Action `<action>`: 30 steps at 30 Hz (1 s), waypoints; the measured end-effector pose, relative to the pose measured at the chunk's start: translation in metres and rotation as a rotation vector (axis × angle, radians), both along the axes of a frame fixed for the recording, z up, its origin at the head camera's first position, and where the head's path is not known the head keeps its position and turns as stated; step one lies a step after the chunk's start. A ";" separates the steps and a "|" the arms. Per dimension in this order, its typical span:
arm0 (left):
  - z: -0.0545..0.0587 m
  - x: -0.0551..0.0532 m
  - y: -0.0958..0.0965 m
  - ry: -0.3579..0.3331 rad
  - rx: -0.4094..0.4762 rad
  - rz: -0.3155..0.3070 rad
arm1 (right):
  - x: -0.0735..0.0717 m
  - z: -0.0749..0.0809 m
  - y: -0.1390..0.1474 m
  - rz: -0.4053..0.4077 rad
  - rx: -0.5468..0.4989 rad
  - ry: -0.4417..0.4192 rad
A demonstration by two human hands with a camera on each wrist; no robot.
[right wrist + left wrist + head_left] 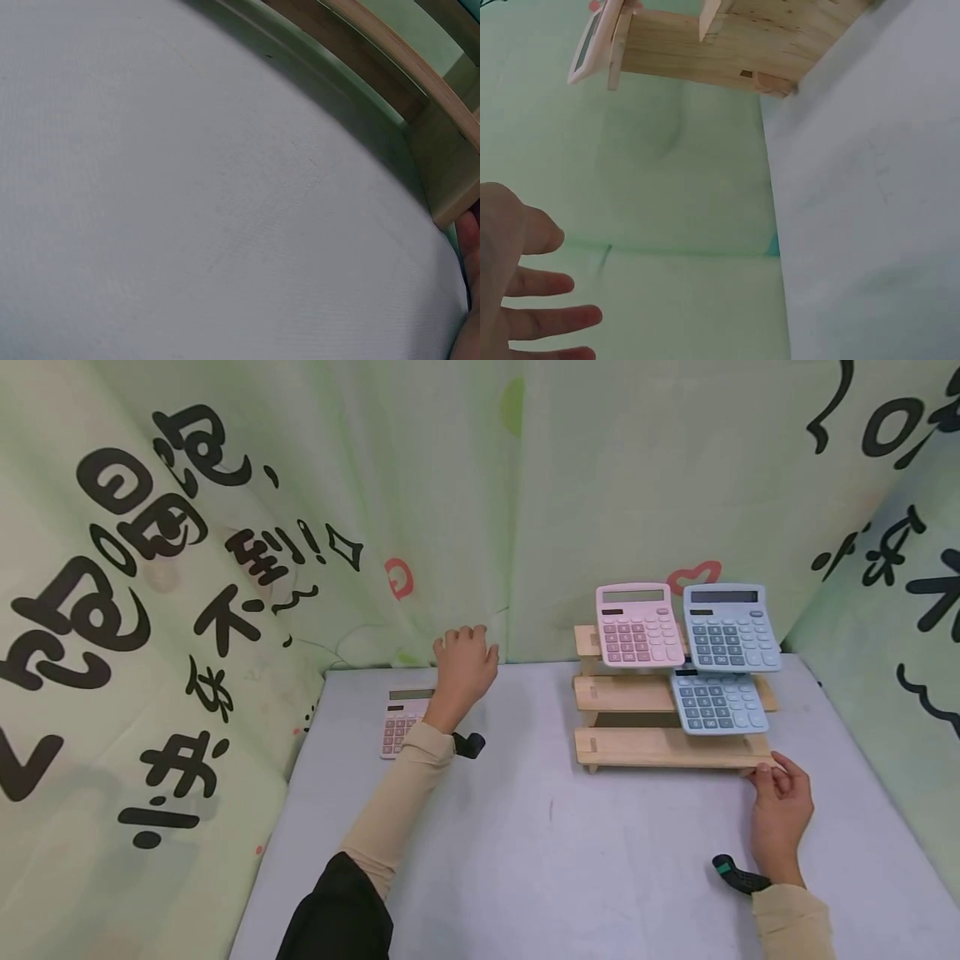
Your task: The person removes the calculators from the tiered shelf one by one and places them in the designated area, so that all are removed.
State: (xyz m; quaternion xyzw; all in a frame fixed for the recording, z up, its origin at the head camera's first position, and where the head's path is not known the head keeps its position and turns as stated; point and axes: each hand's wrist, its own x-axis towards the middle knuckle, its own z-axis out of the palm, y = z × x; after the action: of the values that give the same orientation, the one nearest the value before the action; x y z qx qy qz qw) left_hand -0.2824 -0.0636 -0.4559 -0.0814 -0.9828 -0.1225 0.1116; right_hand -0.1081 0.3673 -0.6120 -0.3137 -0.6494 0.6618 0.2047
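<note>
My left hand (465, 670) hovers near the back edge of the table, fingers extended and holding nothing. Beside and partly behind that forearm lies a pink calculator (400, 724); its right side is hidden. In the left wrist view the fingers (551, 322) are spread apart. At the front right corner of a three-tier wooden rack (660, 747), my right hand (782, 814) grips the lowest shelf's end with thumb and fingers. A pink calculator (640, 625) and a blue calculator (732, 627) lean on the top tier. Below them another blue calculator (720, 703) rests on the middle tier.
The white table (570, 868) is bounded by a green printed curtain (420, 485) at the back and both sides. A black strap (469, 745) is on the left wrist, and another black strap (741, 877) on the right.
</note>
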 end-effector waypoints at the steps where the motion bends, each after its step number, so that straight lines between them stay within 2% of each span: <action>1: 0.002 -0.001 0.002 0.002 -0.011 -0.018 | 0.000 0.000 0.000 0.000 0.002 0.001; 4: 0.005 -0.005 0.009 0.008 -0.044 -0.063 | 0.001 0.001 0.000 0.000 0.008 0.005; 8: 0.009 -0.012 0.016 -0.007 -0.046 -0.124 | 0.001 0.003 0.000 0.002 0.005 -0.005; 16: 0.013 -0.023 0.033 -0.120 0.057 -0.270 | 0.000 0.002 0.000 0.003 -0.019 -0.008; 18: 0.012 -0.026 0.040 -0.144 0.109 -0.301 | 0.000 0.001 0.000 0.009 -0.011 -0.014; 24: 0.010 -0.033 0.062 -0.251 0.366 -0.386 | 0.000 0.000 0.000 0.005 0.017 -0.017; 30: 0.006 -0.037 0.086 -0.334 0.607 -0.391 | 0.001 -0.003 0.001 0.005 0.022 -0.013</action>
State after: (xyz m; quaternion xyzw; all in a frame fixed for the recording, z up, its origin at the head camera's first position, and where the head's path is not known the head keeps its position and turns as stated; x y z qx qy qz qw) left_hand -0.3193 0.0222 -0.4498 -0.2090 -0.8726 -0.4379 -0.0561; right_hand -0.1074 0.3682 -0.6145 -0.3142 -0.6586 0.6532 0.2024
